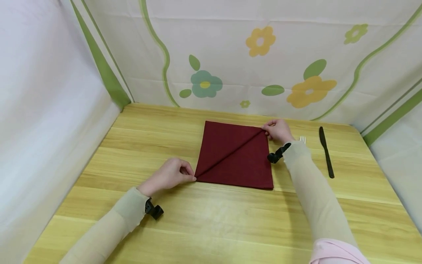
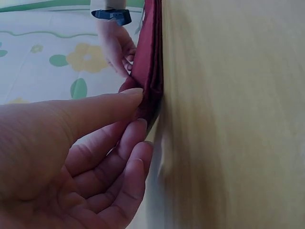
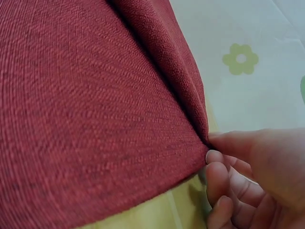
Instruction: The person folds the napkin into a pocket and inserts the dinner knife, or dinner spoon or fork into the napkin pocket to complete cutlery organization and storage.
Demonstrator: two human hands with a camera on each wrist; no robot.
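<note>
While my left hand [image 1: 169, 175] pinches the napkin's [image 1: 235, 156] near-left corner and my right hand [image 1: 278, 130] pinches its far-right corner, the dark red cloth lies on the table [image 1: 211, 220] creased diagonally; I judge the folding barely begun, knife [image 1: 326, 152] untouched.

Soft, bright light fills the head view with faint shadows under the arms, while the table [image 2: 228, 119] looks blurry in the left wrist view.
</note>
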